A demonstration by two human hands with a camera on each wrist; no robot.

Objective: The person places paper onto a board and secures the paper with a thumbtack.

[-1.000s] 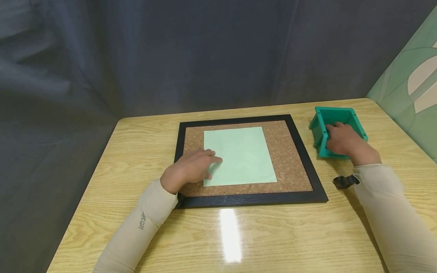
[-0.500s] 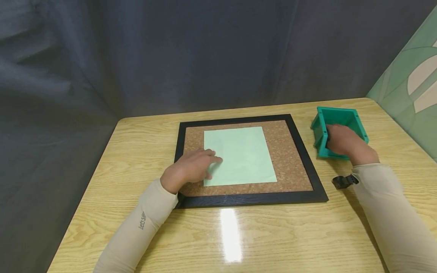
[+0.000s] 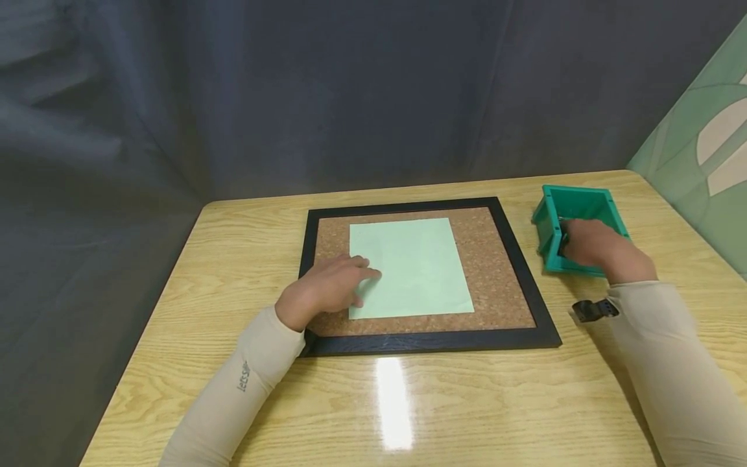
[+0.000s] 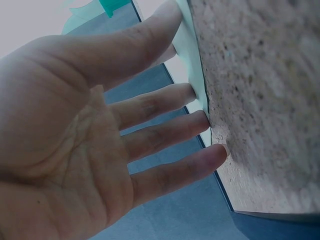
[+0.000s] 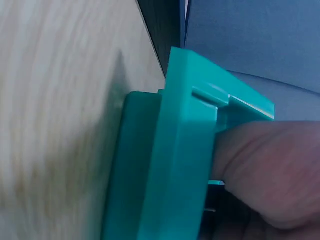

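Note:
My left hand [image 3: 329, 285] lies with fingers spread at the left edge of a pale green paper sheet [image 3: 417, 259]. In the left wrist view, the fingertips [image 4: 216, 156] press down where the paper meets the cork. The sheet lies flat on a black-framed cork board [image 3: 502, 279]. At the right, my right hand [image 3: 595, 246] reaches down into a green plastic bin [image 3: 595, 201]. The bin's wall hides most of its fingers; something dark shows beside them, and I cannot tell what they hold. The right wrist view shows the thumb side [image 5: 280, 170] inside the bin's rim.
Everything stands on a light wood table [image 3: 233, 259]. A dark curtain [image 3: 350, 97] hangs behind it, and a green patterned panel [image 3: 706, 143] borders the right side. A black strap device [image 3: 589, 311] juts from the right wrist.
The right hand's fingers have gone deeper into the bin, and the bin has shifted slightly to the right. The left hand and the paper have stayed in place.

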